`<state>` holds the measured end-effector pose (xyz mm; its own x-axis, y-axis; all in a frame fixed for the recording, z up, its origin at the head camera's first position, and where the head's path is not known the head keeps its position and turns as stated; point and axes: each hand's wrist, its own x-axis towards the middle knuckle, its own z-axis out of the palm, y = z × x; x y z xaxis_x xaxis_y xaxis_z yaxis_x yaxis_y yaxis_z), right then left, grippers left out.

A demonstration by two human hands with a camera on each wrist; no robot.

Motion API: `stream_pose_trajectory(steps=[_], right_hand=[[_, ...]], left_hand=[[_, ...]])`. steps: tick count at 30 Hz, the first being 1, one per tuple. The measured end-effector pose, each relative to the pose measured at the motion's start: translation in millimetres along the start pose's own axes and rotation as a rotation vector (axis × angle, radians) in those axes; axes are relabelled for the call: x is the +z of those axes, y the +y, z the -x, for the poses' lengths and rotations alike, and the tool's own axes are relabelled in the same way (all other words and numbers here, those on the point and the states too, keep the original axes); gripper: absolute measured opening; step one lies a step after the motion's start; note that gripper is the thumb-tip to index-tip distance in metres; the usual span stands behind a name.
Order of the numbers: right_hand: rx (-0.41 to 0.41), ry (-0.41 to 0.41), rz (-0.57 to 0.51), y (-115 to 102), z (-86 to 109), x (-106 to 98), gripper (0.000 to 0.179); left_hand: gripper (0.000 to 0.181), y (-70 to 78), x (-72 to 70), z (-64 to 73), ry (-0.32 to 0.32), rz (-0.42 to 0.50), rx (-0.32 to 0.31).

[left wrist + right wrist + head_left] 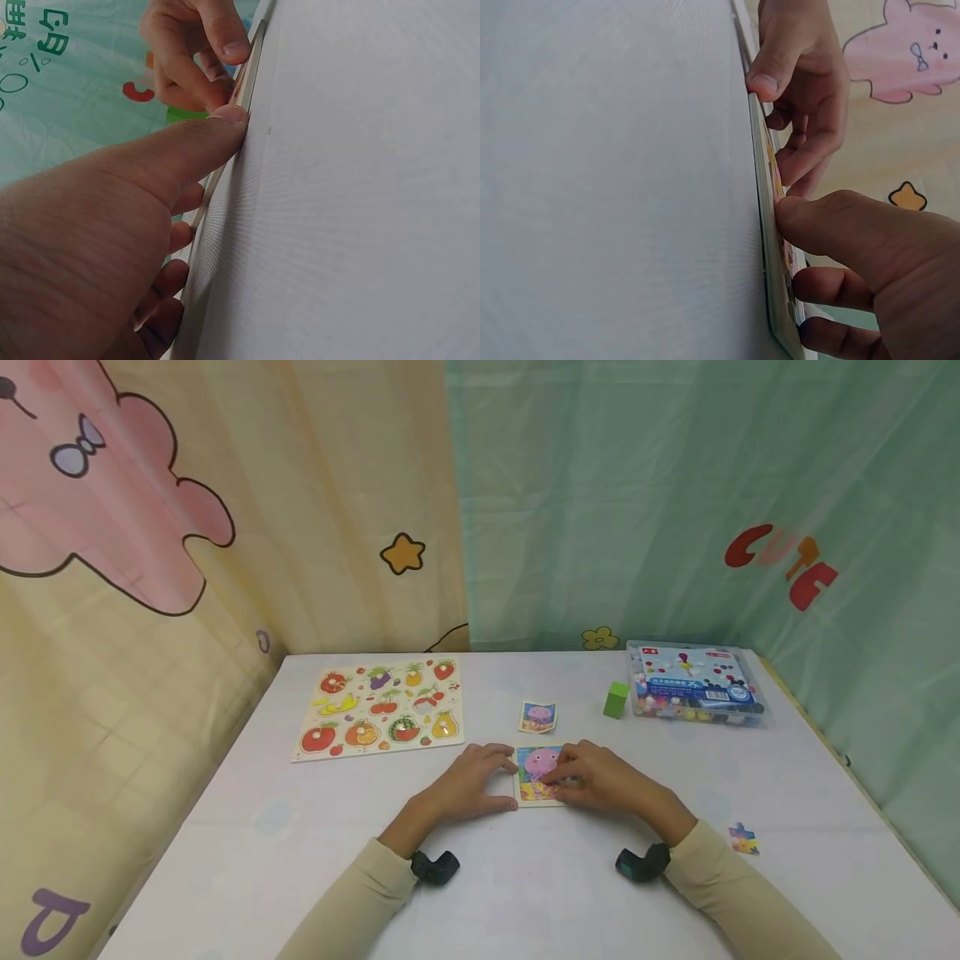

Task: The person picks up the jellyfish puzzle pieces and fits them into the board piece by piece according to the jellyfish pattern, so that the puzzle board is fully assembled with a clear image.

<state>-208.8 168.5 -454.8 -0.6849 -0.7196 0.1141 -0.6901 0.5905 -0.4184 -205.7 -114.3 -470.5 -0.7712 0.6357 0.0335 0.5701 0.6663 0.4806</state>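
A small square jigsaw puzzle (538, 763) with a pink cartoon pig lies in a pale frame on the table. At its left edge my left hand (471, 783) holds the frame, thumb at the near corner and curled fingers along the side. My right hand (603, 779) covers the puzzle's right part; its bent fingers and thumb pinch a piece low against the picture, mostly hidden under the fingertips. In the right wrist view, the right thumb (799, 217) touches the puzzle's face near its edge. A loose jigsaw piece (743, 839) lies beyond the right forearm.
Behind the puzzle lies a small picture card (537, 717) with the same pig. A green block (616, 700) stands beside a clear plastic box (697, 685) of colourful parts at the back right. A fruit puzzle board (382, 708) lies at the back left. Printed curtains (600, 510) border the table.
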Motion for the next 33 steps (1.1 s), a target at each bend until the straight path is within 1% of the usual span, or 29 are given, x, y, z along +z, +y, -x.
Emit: stream_pose_trajectory(steps=[6,10,16,23,31,33], right_hand=[[0.001,-0.011,0.018,-2.5,-0.8,-0.6,0.023],[-0.010,-0.002,0.050,-2.8,-1.5,0.9,0.021],[-0.014,0.002,0.061,-2.1,-0.1,2.1,0.022],[-0.040,0.024,0.083,-2.0,-0.4,3.1,0.022],[-0.042,0.008,0.082,-1.3,-0.1,2.9,0.024],[-0.059,0.005,0.098,-1.4,0.4,2.1,0.026]], left_hand=[[0.050,0.6,-0.1,0.1,-0.007,0.006,-0.009],[0.050,1.5,-0.3,0.2,-0.005,0.008,-0.010],[0.050,1.9,0.0,0.4,-0.006,0.013,-0.013],[0.051,-0.5,1.3,-0.2,0.002,0.002,-0.003],[0.050,-2.2,1.0,-0.8,0.007,-0.002,0.009],[0.050,-1.9,1.2,-0.5,0.002,0.001,0.004]])
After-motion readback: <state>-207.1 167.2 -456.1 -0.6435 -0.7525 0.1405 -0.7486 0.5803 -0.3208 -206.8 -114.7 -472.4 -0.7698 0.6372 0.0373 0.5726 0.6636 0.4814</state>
